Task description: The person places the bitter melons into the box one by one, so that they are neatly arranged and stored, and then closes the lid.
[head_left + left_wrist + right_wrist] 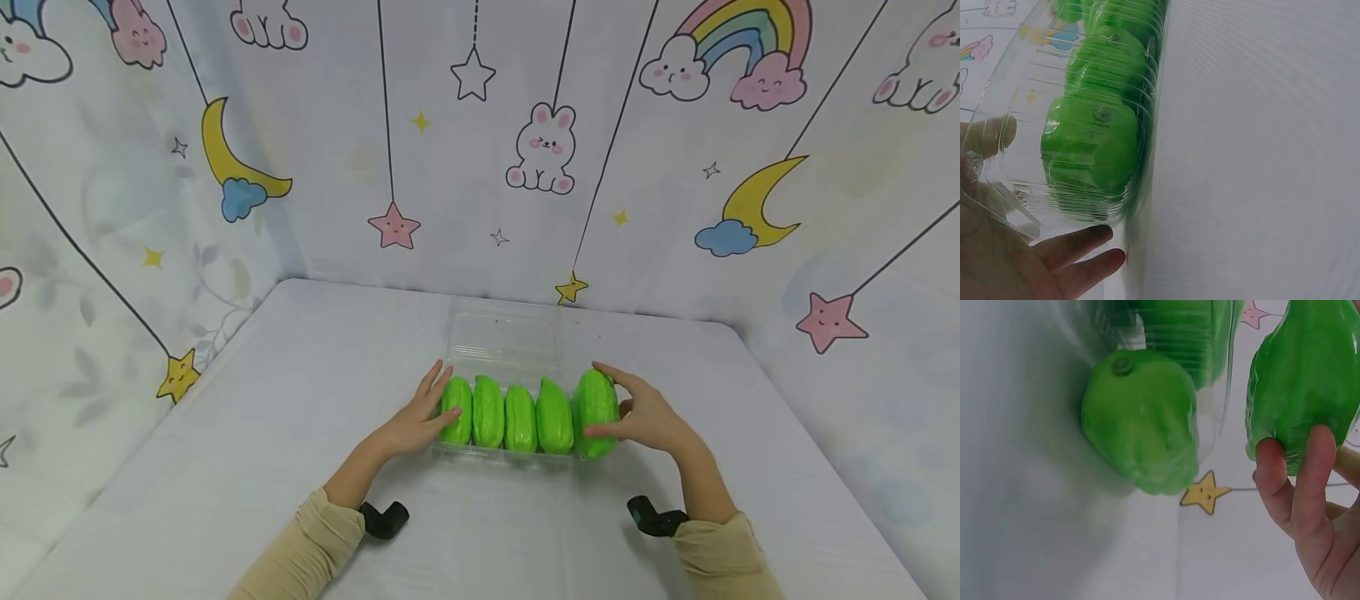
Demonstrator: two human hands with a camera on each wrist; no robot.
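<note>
A clear plastic box [487, 451] holds a row of glossy green, ridged, gourd-like pieces [521, 419]. My left hand [411, 423] rests at the box's left end, its fingers straight and spread along the outside and its thumb over the leftmost piece. In the left wrist view, part of the left hand [1032, 262] shows through the clear wall. At the right end, my right hand [647, 414] grips a larger-looking green gourd-like piece [597, 408] between thumb and fingers. Below that raised piece, the right wrist view shows another green piece [1141, 425] beside the box wall.
The box's hinged clear lid [504, 337] stands open behind the row. A white cloth covers the table [315, 350], and a patterned curtain [330, 125] hangs behind it. Black wrist mounts [384, 521] extend from both sleeves.
</note>
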